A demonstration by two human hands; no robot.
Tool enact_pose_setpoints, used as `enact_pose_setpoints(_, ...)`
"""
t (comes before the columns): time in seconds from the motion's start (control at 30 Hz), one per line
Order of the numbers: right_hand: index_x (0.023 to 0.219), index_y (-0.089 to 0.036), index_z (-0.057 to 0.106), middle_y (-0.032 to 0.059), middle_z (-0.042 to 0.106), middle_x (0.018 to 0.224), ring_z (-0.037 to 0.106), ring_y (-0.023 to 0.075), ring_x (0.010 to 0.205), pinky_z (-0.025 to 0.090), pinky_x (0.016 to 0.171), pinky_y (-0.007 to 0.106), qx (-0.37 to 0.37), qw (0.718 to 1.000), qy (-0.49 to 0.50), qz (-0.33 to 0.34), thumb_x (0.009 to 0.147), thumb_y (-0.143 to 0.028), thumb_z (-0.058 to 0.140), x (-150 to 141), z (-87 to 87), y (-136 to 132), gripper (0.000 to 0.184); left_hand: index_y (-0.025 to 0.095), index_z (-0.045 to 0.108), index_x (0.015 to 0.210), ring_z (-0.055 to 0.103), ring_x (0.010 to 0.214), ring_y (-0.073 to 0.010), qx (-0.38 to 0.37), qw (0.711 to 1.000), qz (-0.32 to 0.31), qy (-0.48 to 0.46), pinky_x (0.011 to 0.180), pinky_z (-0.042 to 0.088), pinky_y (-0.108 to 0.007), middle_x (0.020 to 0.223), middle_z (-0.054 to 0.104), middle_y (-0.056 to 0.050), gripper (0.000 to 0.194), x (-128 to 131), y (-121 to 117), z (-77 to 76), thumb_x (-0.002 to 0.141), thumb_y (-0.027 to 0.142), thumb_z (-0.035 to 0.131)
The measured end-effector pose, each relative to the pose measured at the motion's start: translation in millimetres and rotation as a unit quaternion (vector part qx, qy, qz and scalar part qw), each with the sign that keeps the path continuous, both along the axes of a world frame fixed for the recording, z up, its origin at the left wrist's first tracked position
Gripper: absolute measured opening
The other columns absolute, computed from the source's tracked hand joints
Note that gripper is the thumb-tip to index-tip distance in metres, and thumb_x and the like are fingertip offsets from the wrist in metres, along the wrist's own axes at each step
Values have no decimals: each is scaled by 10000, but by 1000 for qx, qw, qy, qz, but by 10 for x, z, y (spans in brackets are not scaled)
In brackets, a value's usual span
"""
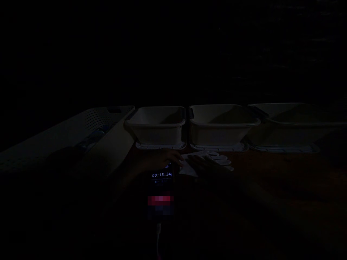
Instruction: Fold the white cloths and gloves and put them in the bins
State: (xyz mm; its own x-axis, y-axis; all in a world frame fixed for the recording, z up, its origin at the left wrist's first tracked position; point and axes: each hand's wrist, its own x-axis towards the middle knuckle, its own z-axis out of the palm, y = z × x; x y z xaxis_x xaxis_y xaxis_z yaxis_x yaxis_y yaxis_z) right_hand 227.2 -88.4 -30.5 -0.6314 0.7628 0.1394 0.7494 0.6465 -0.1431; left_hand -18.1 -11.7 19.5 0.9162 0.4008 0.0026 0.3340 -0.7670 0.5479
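Head view, very dark: left hand [170, 157] is at the cuff end of a white glove [189, 169] on the counter [271, 171], right hand [202, 164] over its middle, can't tell if either grip is closed on it, lit phone [162, 186] just below left hand, three tubs [222, 134] beyond.

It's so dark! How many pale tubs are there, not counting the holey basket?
3: the left tub beside the perforated basket, the middle tub next along, and the right tub. Darkness may hide more.
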Motion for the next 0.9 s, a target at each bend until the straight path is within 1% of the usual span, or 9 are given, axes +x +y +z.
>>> enact_pose_setpoints(0.07,1415,-166,195,112,215,1455,172,237,1342,201,1068,491,1,1000,-20,9,876,-475,340,17,-43,-20,638,231,654,1019,515,1101,-128,-5,1000,-2,-5,943,384,-286,1241,533,-28,542,-10,24,-29,690,-79,354)
enact_pose_setpoints(0.13,1417,-180,188,100,203,1458,163,235,1344,202,1069,493,11,1000,-28,7,887,-470,316,47,-74,-30,617,231,656,1013,520,1092,-127,-10,1000,-2,-15,941,385,-282,1227,542,-29,532,-19,39,-51,696,-75,358)
enact_pose_setpoints(0.43,1401,-227,241,60,244,1449,274,244,1307,267,1036,493,69,996,-49,-14,900,-399,315,132,-194,13,535,212,664,995,529,1074,-133,-24,999,-9,-28,923,396,-281,1191,557,-51,502,-22,32,-30,704,-63,362)
enact_pose_setpoints(0.53,1359,-274,342,58,328,1415,384,260,1243,315,1000,488,63,996,-45,-32,888,-386,341,190,-146,77,484,200,662,996,527,1079,-135,-23,1000,-4,-21,925,395,-283,1183,561,-55,506,-10,9,2,701,-72,354)
enact_pose_setpoints(0.63,1257,-302,481,40,494,1298,532,229,1094,375,961,429,36,998,-33,-44,879,-339,369,226,-17,135,396,213,664,996,531,1073,-130,-11,1000,0,-9,927,391,-281,1183,563,-44,522,2,-2,17,694,-79,353)
enact_pose_setpoints(0.7,1248,-289,494,40,532,1258,558,205,1055,356,987,410,21,998,-19,-48,876,-311,378,196,87,127,390,216,666,992,532,1072,-129,-5,1000,1,-6,928,389,-281,1184,563,-42,521,4,3,6,692,-80,359)
enact_pose_setpoints(0.77,1323,-270,407,50,440,1345,473,203,1170,273,1050,419,18,1000,-3,-20,881,-311,372,110,173,66,445,223,665,991,527,1077,-132,0,1000,6,-4,931,387,-291,1194,559,-35,523,-2,15,-17,688,-82,368)
enact_pose_setpoints(0.83,1409,-258,213,43,275,1439,281,206,1307,173,1084,473,0,1000,9,28,898,-372,331,-11,220,-30,536,236,660,998,520,1085,-135,1,1000,10,-2,932,389,-301,1220,544,-24,529,-12,28,-43,688,-83,375)
enact_pose_setpoints(0.9,1427,-215,116,59,145,1472,166,201,1346,163,1086,477,-30,998,6,49,896,-459,292,-125,227,-122,611,247,656,1003,524,1078,-134,-4,1000,9,-4,927,394,-304,1237,533,-16,519,-23,41,-65,700,-75,385)
